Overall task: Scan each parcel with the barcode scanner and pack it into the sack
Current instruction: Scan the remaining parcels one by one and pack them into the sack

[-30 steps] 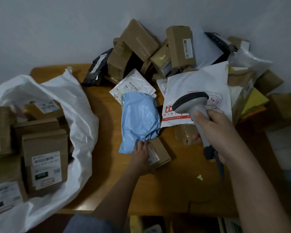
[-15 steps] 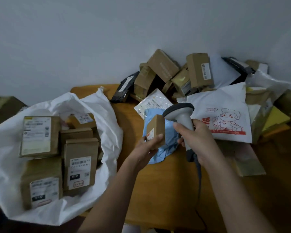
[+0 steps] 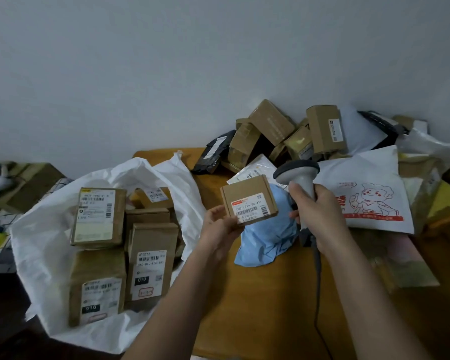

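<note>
An open white sack (image 3: 44, 245) at the bench's (image 3: 257, 307) left end holds five visible cardboard parcels. Above the bench, the left hand (image 3: 220, 227) pinches one small cardboard parcel (image 3: 248, 200), label facing the camera. Just right, the right hand (image 3: 318, 211) grips the barcode scanner (image 3: 298, 175), upright, head tilted toward the parcel.

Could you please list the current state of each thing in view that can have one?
Small brown cardboard box: held up off the table, label facing the camera.
Grey handheld barcode scanner: gripped, head beside the box.
White plastic sack: open, holding several boxes.
Crumpled blue plastic mailer: lying on the table.
Left hand: pinching the box.
Right hand: gripping the scanner.
</note>
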Action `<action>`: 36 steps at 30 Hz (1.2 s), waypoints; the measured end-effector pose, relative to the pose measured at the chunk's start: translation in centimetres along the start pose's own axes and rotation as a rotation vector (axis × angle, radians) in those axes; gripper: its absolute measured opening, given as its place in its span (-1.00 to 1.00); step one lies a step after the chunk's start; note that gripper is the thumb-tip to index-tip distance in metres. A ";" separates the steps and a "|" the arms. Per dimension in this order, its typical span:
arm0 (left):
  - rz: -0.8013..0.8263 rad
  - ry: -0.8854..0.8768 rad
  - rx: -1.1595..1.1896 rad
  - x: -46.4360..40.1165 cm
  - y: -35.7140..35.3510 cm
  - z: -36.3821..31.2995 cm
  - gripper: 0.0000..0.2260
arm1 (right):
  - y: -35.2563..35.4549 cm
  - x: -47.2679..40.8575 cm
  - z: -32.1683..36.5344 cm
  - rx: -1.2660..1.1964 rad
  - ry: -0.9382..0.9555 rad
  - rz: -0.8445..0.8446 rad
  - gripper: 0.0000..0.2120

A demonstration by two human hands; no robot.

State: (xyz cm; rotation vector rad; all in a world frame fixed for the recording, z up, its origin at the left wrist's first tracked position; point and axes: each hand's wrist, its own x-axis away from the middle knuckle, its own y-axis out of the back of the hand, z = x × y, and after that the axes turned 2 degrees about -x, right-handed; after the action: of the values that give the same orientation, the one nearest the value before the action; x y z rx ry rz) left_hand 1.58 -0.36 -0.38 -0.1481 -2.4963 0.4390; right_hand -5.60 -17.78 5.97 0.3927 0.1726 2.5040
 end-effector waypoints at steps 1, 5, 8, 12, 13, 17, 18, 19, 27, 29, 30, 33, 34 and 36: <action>-0.042 -0.006 0.011 -0.1 0.2 -0.2 -0.63 | 0.1 0.2 0.5 0.028 0.004 0.027 -0.68; -0.137 -0.003 0.108 -0.6 1.1 -0.8 -0.58 | 0.5 2.0 2.4 0.115 0.045 0.176 -0.65; -0.183 0.002 0.150 -1.0 1.9 -1.0 -0.58 | 0.9 3.4 3.7 0.192 0.096 0.238 -0.63; -0.195 -0.012 0.192 -0.9 2.5 -1.3 -0.62 | 1.4 5.2 5.4 0.226 0.156 0.279 -0.64; -0.198 -0.018 0.198 -0.8 2.6 -1.4 -0.62 | 1.5 5.6 5.7 0.222 0.166 0.287 -0.64; -0.213 -0.032 0.205 -0.4 2.9 -1.6 -0.60 | 1.6 6.7 6.8 0.229 0.198 0.302 -0.65; -0.217 -0.034 0.204 -0.3 2.9 -1.7 -0.59 | 1.6 6.9 7.0 0.231 0.203 0.307 -0.65; -0.222 -0.036 0.202 -0.1 3.0 -1.7 -0.59 | 1.6 7.1 7.2 0.234 0.209 0.312 -0.65; -0.255 -0.057 0.250 0.7 3.9 -1.8 -0.58 | 1.2 8.2 8.1 0.285 0.282 0.339 -0.66; -0.272 -0.064 0.258 0.7 4.1 -1.9 -0.55 | 0.9 8.2 8.1 0.268 0.287 0.338 -0.67; -0.280 -0.070 0.258 0.7 4.2 -1.9 -0.52 | 0.7 8.2 8.1 0.247 0.280 0.333 -0.68; -0.313 -0.128 0.223 0.7 4.6 -2.0 -0.41 | 0.0 7.9 8.0 0.197 0.244 0.314 -0.70; -0.328 -0.154 0.211 0.6 4.8 -2.1 -0.38 | -0.2 7.8 7.9 0.191 0.233 0.313 -0.70; -0.343 -0.191 0.215 0.5 5.2 -2.3 -0.36 | -0.5 7.5 7.8 0.189 0.216 0.317 -0.69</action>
State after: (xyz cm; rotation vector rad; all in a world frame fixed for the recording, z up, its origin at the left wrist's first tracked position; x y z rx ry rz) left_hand 2.52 5.27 -0.10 0.4197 -2.5678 0.5931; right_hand -8.75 -12.79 15.06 0.2381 0.4674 2.8528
